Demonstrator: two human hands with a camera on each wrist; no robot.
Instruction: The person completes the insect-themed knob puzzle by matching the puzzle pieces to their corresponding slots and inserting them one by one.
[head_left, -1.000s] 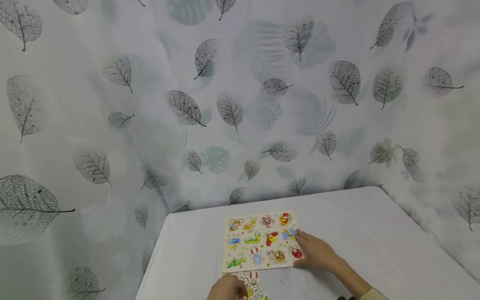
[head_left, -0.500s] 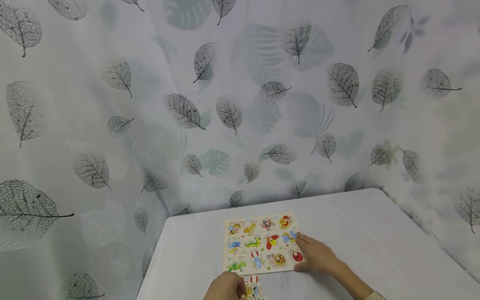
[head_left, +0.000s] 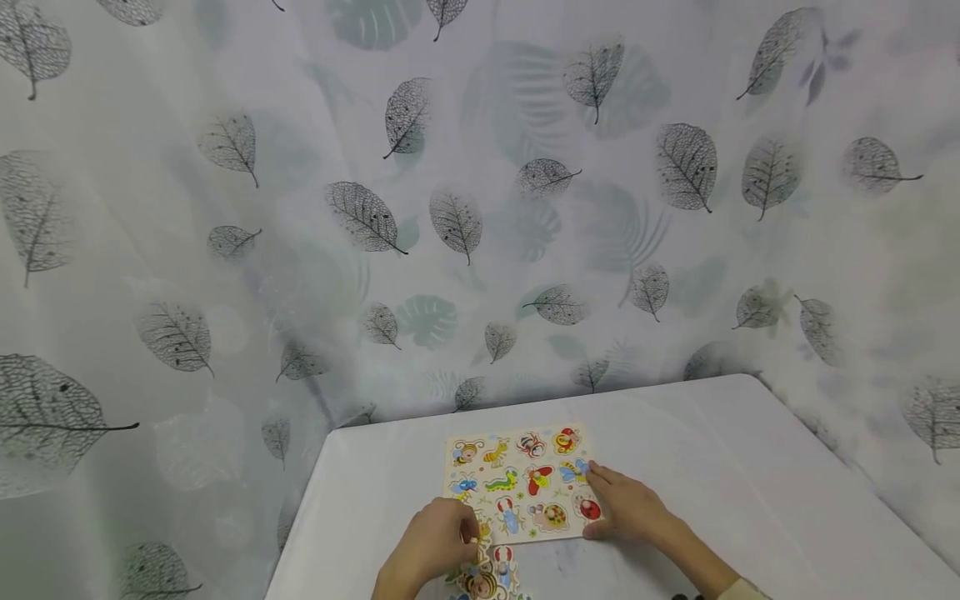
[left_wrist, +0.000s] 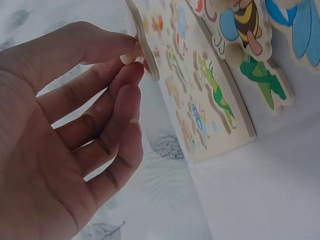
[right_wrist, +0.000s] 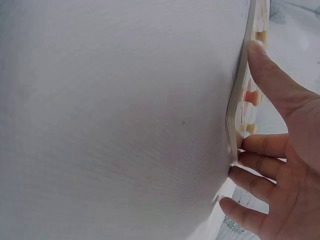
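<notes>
A pale wooden insect puzzle board [head_left: 558, 536] lies on the table. My left hand [head_left: 429, 542] is over its near left corner, pinching a wooden puzzle piece [left_wrist: 145, 42] by its small knob between thumb and fingertips. That piece is seen nearly edge-on in the left wrist view, so its picture is mostly hidden. My right hand [head_left: 628, 510] rests against the board's right side, fingers fairly straight along that edge and thumb at the near corner. Just below the board lie loose pieces, among them a bee piece [left_wrist: 245, 27] and a red-horned beetle piece [head_left: 504, 567].
A green insect piece [left_wrist: 267, 87] and a blue-winged piece [left_wrist: 305, 35] lie beside the board. Knobs stand up on the board's right part. The white-covered table [head_left: 720, 450] extends to the right, and a leaf-print curtain [head_left: 480, 208] hangs behind it.
My left hand has moved away from the loose pieces, up and forward over the board's near left corner, with a piece pinched in it. My right hand has stayed at the board's right edge.
</notes>
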